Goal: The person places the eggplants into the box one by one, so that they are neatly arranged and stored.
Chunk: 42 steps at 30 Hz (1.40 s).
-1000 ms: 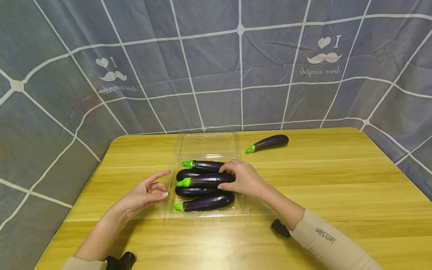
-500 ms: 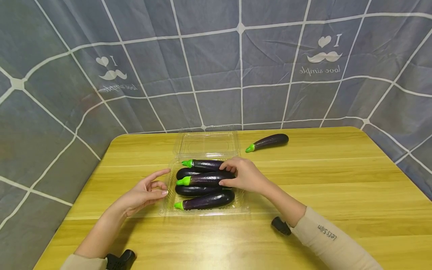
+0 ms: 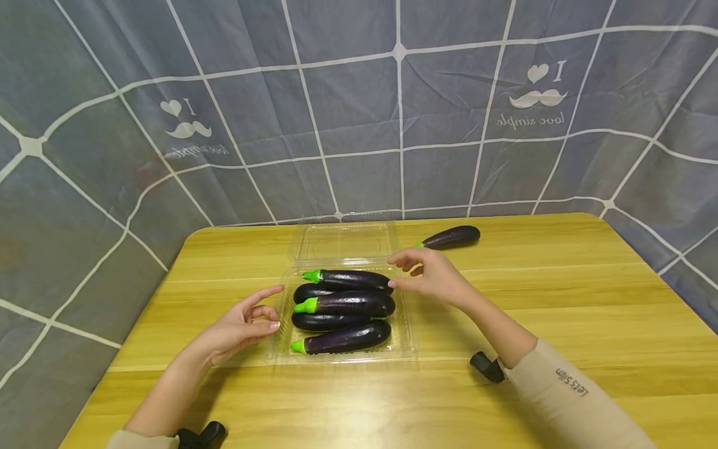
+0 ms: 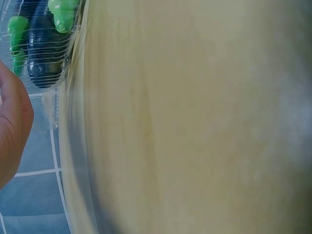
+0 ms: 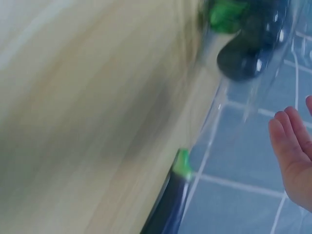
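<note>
Several dark purple eggplants (image 3: pixel 356 304) with green stems lie in a clear plastic clamshell box (image 3: pixel 407 340) in the head view, two or more on top of others. My left hand (image 3: pixel 241 327) is at the box's left wall, its fingers relaxed and loosely spread; whether they touch the plastic I cannot tell. Over the box's back right corner is my right hand (image 3: pixel 434 274), thumb and fingers apart with nothing between them. One more eggplant (image 3: pixel 451 237) lies on the table behind that hand, its stem partly covered by it. The right wrist view shows this loose eggplant (image 5: pixel 168 204) too.
The box's clear lid (image 3: pixel 344 242) is folded back toward the curtain. A grey curtain (image 3: pixel 359 125) with white lines hangs behind the wooden table (image 3: pixel 561 299). Black wrist devices (image 3: pixel 487 366) sit at both sleeves.
My right hand has let go of the middle eggplant on top and moved back and to the right, leaving it in the box. My left hand has stayed put.
</note>
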{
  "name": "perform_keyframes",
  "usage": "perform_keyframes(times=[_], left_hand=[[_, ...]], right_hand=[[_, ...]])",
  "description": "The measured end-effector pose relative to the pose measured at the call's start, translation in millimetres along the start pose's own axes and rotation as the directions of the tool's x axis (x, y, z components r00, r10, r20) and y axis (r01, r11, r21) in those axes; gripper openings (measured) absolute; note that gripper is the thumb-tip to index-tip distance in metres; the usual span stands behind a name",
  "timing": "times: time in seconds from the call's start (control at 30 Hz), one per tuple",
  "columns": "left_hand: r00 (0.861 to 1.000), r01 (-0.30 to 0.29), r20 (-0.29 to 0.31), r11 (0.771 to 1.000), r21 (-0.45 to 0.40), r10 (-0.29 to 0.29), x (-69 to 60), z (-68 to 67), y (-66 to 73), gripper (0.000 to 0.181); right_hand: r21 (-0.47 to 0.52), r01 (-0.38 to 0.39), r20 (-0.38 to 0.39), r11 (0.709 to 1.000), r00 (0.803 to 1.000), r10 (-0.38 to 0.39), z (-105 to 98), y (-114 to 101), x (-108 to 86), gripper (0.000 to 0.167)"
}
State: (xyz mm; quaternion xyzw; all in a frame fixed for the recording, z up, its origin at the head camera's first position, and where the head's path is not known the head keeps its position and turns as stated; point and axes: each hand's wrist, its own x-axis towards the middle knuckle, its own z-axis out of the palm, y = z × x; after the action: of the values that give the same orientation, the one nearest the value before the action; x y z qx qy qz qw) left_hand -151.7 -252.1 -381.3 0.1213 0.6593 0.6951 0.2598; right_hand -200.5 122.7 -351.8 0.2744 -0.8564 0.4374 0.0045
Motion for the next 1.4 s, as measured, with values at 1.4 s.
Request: perform_keyframes(times=[1.4], left_hand=[[1.0, 0.011, -0.012, 1.0, 0.013, -0.011, -1.3, 0.5, 0.5, 0.074]], right_hand=[[-0.194, -0.164, -0.141, 0.967, 0.98, 0.138, -95.6, 99.6, -1.6, 0.039]])
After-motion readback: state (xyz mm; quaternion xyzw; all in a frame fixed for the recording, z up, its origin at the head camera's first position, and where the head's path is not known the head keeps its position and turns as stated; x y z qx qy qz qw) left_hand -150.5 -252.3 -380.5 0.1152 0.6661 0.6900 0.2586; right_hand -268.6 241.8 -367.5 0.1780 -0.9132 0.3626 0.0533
